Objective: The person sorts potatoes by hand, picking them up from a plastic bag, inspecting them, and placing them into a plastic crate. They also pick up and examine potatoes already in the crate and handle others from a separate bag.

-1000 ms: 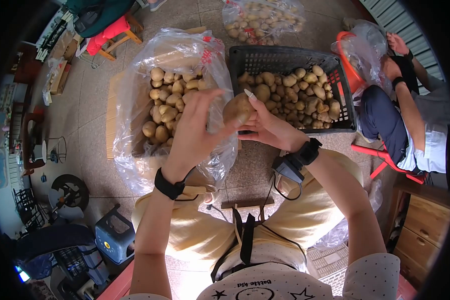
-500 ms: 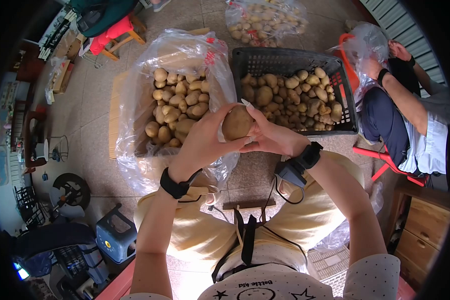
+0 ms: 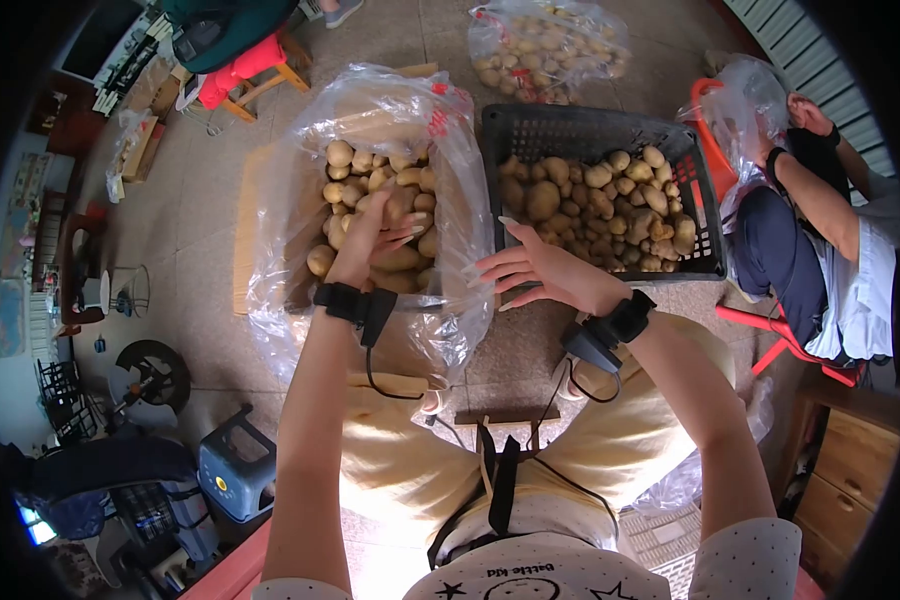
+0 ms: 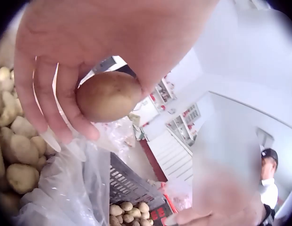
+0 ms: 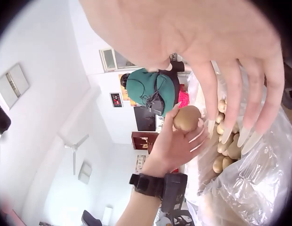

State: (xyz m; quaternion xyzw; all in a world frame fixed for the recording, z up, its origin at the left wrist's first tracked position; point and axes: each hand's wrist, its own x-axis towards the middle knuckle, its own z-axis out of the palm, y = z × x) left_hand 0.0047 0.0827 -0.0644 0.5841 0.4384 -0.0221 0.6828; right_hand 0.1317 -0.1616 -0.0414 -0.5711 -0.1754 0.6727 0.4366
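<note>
My left hand (image 3: 378,238) is over the plastic-lined cardboard box and grips a brown potato (image 4: 110,96) between thumb and fingers. Several potatoes (image 3: 340,153) lie in that box, inside the clear plastic liner (image 3: 278,255). Between the box and the black crate (image 3: 610,125), my right hand (image 3: 560,270) is held up with its fingers spread and nothing in it. Smaller potatoes (image 3: 610,212) fill much of the crate. In the right wrist view the held potato (image 5: 187,118) shows beyond the right hand's fingers.
Beyond the crate lies a clear bag of potatoes (image 3: 530,60). At the right a seated person (image 3: 820,210) handles a plastic bag (image 3: 750,95) by an orange basin (image 3: 708,140). A blue stool (image 3: 238,465) stands to the left, a wooden drawer cabinet (image 3: 842,470) to the right.
Both hands were together at the potato between box and crate. The right hand has let go, and the left has carried the potato left over the box. The view has shifted slightly.
</note>
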